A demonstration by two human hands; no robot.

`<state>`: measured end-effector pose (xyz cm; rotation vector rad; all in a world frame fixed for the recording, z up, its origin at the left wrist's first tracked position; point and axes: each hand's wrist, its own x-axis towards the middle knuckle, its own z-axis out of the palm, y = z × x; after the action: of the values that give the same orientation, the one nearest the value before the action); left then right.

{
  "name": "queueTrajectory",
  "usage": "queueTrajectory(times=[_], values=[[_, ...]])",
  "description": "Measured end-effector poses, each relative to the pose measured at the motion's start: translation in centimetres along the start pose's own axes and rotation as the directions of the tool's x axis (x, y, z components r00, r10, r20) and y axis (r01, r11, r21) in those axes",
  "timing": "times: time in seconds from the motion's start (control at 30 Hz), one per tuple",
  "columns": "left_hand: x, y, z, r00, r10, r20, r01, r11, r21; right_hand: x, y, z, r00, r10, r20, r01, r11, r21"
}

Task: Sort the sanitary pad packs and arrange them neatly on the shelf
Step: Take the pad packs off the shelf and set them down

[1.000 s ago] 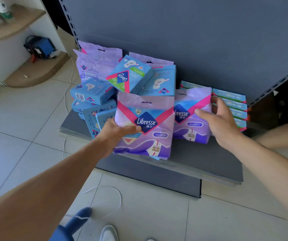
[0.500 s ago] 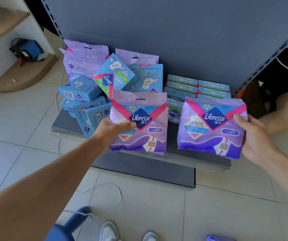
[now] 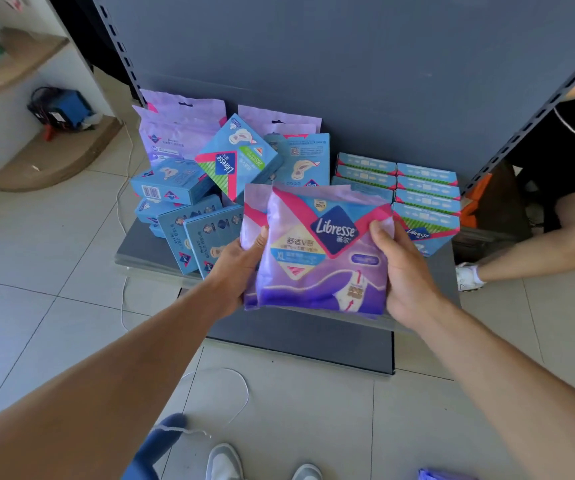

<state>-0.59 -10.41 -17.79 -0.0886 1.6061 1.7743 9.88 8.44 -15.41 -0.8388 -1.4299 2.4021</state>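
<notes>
Two purple Libresse packs are held together above the front edge of the grey shelf (image 3: 314, 330). The front purple pack (image 3: 324, 258) overlaps a second purple pack (image 3: 252, 216) behind it. My left hand (image 3: 241, 268) grips their left edge and my right hand (image 3: 404, 268) grips the right edge. A jumbled heap of blue boxes (image 3: 189, 202) lies on the shelf's left. More purple packs (image 3: 178, 133) lean on the back panel. A tidy stack of blue boxes (image 3: 424, 188) sits at the right.
Another person's leg and white shoe (image 3: 469, 275) are by the shelf's right end. A white cable (image 3: 234, 393) loops on the tiled floor near my feet. A blue device (image 3: 64, 109) sits on a wooden base at the left. A purple pack corner (image 3: 442, 475) lies at the bottom edge.
My right hand lifted a purple pack off the shelf and brought it leftward. It now overlaps the pack in my left hand, with both hands around the pair.
</notes>
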Motion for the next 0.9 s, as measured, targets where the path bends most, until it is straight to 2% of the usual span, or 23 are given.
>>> queueTrajectory(times=[0.07,0.13,0.27,0.4,0.57,0.67,0.8,0.9], values=[[-0.1,0.5,-0.4,1.0,-0.026,0.016,0.026,0.999,-0.027,0.1,0.7,1.1,1.0,0.016,0.025,-0.016,1.0,-0.002],[-0.3,1.3,-0.5,0.994,-0.035,0.104,0.042,0.997,-0.066,0.0,1.3,1.9,0.999,0.031,0.031,-0.03,0.999,-0.025],[-1.2,3.0,-1.3,0.967,-0.078,0.244,0.099,0.992,-0.077,-0.3,1.6,2.8,0.999,0.005,-0.033,-0.008,0.997,-0.081],[-1.2,3.1,-1.6,0.965,-0.005,0.263,-0.02,0.996,0.092,-1.4,2.1,2.9,0.991,-0.047,-0.127,0.021,0.981,-0.193],[-1.1,1.8,-0.9,0.957,0.038,0.288,-0.116,0.959,0.259,-4.8,2.6,3.1,0.967,-0.232,-0.107,0.191,0.933,-0.304],[-1.6,1.0,0.6,0.93,0.06,0.363,-0.177,0.938,0.299,-7.5,2.9,1.8,0.943,-0.31,-0.121,0.254,0.906,-0.338],[-3.4,-0.6,4.6,0.917,0.095,0.387,-0.236,0.912,0.336,-11.9,2.9,-0.9,0.898,-0.396,-0.193,0.257,0.828,-0.499],[-5.6,-1.8,8.9,0.887,0.165,0.432,-0.355,0.843,0.405,-15.1,3.0,-4.2,0.867,-0.441,-0.232,0.243,0.782,-0.575]])
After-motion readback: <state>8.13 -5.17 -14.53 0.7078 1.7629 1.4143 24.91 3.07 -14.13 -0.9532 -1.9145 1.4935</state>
